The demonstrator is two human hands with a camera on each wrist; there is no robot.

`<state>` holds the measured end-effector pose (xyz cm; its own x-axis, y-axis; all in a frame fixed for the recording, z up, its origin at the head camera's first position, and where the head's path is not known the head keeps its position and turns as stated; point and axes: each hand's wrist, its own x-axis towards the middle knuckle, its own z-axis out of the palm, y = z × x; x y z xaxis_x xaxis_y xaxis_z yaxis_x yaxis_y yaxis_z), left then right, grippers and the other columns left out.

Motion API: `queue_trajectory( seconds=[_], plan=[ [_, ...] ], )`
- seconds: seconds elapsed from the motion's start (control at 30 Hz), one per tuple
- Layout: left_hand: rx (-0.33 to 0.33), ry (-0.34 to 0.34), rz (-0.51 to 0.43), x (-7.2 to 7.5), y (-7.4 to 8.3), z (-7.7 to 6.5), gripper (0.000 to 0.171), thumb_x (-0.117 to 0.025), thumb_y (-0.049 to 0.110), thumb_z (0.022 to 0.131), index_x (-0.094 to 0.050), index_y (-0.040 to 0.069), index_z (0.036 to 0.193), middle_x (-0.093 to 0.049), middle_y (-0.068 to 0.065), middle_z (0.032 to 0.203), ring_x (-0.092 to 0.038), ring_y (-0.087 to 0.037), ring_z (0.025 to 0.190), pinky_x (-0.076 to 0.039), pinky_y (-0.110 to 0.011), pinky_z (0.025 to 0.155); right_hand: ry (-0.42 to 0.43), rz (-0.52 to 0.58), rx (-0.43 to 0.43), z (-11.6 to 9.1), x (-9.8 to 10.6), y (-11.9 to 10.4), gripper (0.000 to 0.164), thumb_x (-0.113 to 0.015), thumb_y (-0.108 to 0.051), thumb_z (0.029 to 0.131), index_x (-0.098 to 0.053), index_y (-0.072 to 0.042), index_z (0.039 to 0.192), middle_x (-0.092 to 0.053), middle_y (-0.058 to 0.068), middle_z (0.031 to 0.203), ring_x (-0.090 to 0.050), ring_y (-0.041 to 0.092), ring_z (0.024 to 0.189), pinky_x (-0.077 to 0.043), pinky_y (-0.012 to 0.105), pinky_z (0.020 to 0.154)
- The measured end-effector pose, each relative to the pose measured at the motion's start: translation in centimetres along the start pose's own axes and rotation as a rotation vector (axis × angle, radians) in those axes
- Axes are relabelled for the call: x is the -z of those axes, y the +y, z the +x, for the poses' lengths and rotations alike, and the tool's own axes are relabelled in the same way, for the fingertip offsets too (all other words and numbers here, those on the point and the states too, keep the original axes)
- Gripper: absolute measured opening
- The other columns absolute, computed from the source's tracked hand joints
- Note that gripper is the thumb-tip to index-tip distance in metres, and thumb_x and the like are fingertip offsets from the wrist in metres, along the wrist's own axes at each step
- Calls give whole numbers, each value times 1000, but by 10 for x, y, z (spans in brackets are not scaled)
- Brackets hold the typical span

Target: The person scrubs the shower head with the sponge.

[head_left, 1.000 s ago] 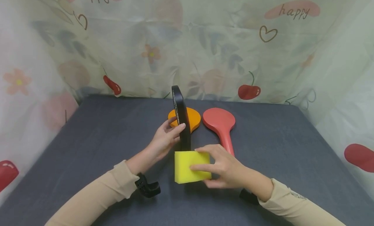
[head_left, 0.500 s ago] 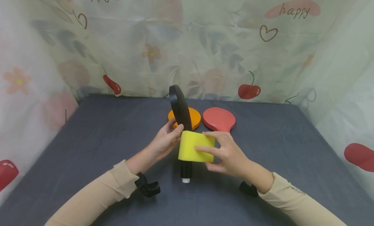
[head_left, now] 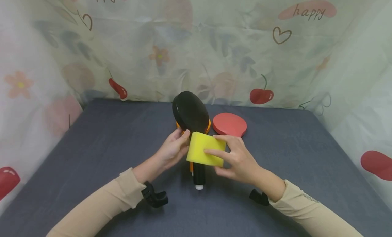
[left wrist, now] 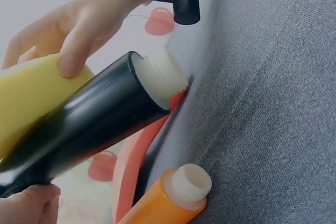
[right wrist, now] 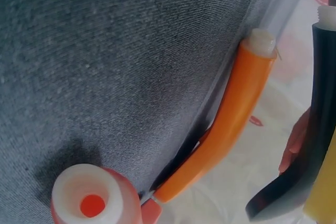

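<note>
My left hand [head_left: 173,148] holds a black handheld shower head [head_left: 190,111] around the neck, raised off the table with its smooth rounded back towards the head camera. A yellow sponge [head_left: 203,148] is pinched between the thumb and fingers of my right hand [head_left: 239,160]. It lies against the upper handle and hides that part in the head view. Below it the black handle [left wrist: 105,111] ends in a white threaded connector [left wrist: 160,74]. Behind the black one lies an orange shower head [right wrist: 226,114], mostly covered in the head view.
A red shower head [head_left: 229,123] lies on the dark grey tablecloth [head_left: 122,128], right of the orange one; my right hand covers its handle in the head view. Patterned white curtains [head_left: 199,43] enclose the table's back and sides. Black camera mounts [head_left: 154,196] hang at both wrists.
My right hand has moved the sponge up the handle from its lower end. In my left hand the black shower head has turned from edge-on until its back faces the head camera.
</note>
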<state>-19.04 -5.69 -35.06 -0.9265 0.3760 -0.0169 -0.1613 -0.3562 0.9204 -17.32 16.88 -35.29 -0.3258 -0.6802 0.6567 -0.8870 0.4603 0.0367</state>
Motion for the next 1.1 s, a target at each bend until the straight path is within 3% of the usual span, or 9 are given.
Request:
queue_trajectory(
  seconds=[0.07,0.3,0.5,0.63,0.73,0.8,0.97,1.1],
  plan=[
    [4,8,-5,-1,1,0,44,-37,19,101,-24,7,141,-47,2,115,-54,-8,99,-47,-23,89,-2,5,0,0,0,0,53,-77,-17,62,-64,-21,113,-53,18,118,-49,29,109,-44,49,81],
    [22,94,21,-5,-1,1,20,-39,17,101,-38,7,118,-49,3,94,-54,-8,85,-48,-21,80,3,21,41,1,-3,-3,53,-77,-15,61,-65,-22,113,-53,18,116,-52,29,105,-45,48,78],
    [7,191,100,-4,-1,2,31,-47,14,98,-45,-1,124,-53,7,90,-54,-6,80,-47,-21,79,-45,24,61,-3,-1,-8,48,-74,-18,66,-65,-23,113,-53,18,117,-53,29,106,-48,45,81],
    [-10,258,104,0,-1,5,35,-51,11,96,-47,1,129,-60,-1,105,-58,-5,90,-48,-30,95,-88,19,112,-6,-2,-12,47,-75,-23,69,-64,-24,114,-54,18,118,-52,28,107,-48,42,81],
    [-28,265,80,3,-1,7,43,-51,8,95,-40,3,136,-53,-11,130,-57,-7,105,-40,-40,107,-119,18,154,-7,-2,-17,49,-76,-25,69,-63,-25,116,-54,16,118,-52,27,107,-48,41,82],
    [-27,268,63,4,-1,7,45,-51,6,95,-38,5,138,-51,-12,132,-57,-8,105,-39,-42,107,-131,23,164,-8,-2,-18,51,-78,-25,67,-63,-26,117,-53,16,119,-51,26,108,-48,40,83],
    [3,272,52,5,1,7,42,-54,7,93,-42,6,134,-63,4,102,-63,-3,90,-46,-36,100,-130,5,161,-6,-1,-16,55,-80,-25,66,-63,-27,118,-52,15,122,-49,25,110,-45,41,85],
    [24,250,77,5,2,6,39,-56,9,92,-45,6,129,-63,10,85,-63,-2,83,-51,-26,89,-83,-37,74,1,0,-8,53,-79,-20,65,-65,-26,116,-52,17,122,-48,27,111,-43,44,84]
  ],
)
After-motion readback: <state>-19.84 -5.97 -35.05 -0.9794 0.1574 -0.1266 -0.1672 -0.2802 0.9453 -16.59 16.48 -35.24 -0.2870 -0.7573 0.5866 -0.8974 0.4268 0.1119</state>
